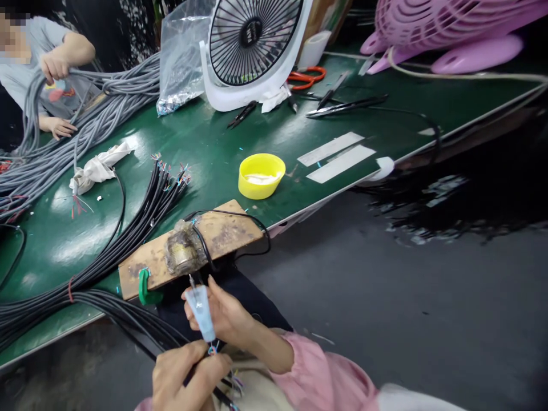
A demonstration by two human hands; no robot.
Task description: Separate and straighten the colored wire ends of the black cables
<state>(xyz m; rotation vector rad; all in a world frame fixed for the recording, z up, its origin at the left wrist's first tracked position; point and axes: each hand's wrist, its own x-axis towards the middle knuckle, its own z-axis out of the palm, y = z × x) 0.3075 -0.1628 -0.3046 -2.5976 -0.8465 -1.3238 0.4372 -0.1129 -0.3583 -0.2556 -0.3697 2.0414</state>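
Note:
Low in the view, my left hand (184, 374) has its fingers pinched round a black cable (222, 398) with thin coloured wires at its end. My right hand (226, 314) is just above it, its fingers curled behind a pale blue tapered piece (203, 319) with a thin metal tip. Coloured wire ends meet the lower end of that piece. Beyond the hands, a stained wooden board (226, 228) carries a crusted metal block (183, 254), with a black cable looped over it. A green clamp (145, 288) grips the board's front left edge.
The green table (214, 148) holds a yellow cup (262, 177), black cable bundles (111, 265), a white fan (252, 34), a plastic bag (180, 57), scissors and white strips (338, 157). At upper left, another person's hands (55, 63) hold grey cables (107, 108).

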